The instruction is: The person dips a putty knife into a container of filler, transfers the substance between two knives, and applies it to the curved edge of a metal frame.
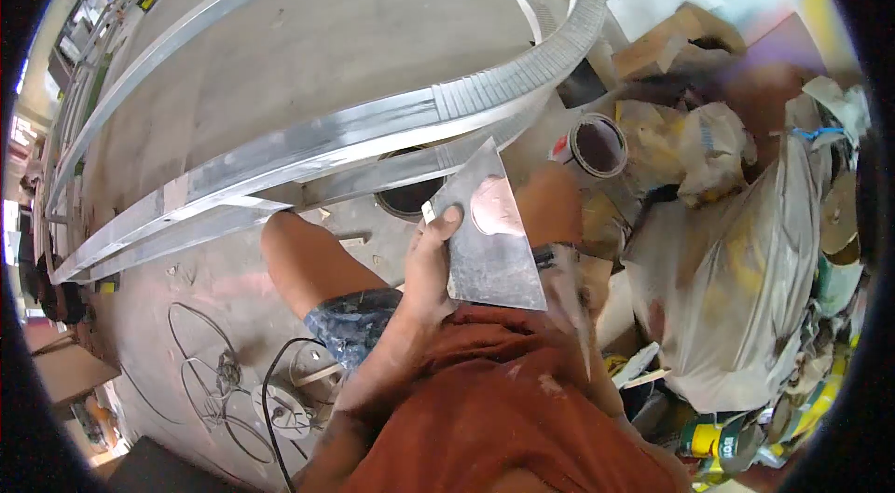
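Clamping the metal plate (494,274) in my left hand (430,258), I could spill the pink paste (496,206) by tilting it; my blurred right hand's (566,279) grip I cannot tell.

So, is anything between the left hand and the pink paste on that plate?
No obstacle shows: the left hand grips the plate by its edge, with only plate surface between thumb and pink paste.

The place is a workshop. A large metal frame (326,125) with 1 curved end spans a scuffed floor (140,335) scattered with scraps. Round it sit 2 open tins (597,146), tangled cable (227,367), torn cardboard (676,36), a dirty plastic sheet (727,269) and a yellow-and-green container (718,440).
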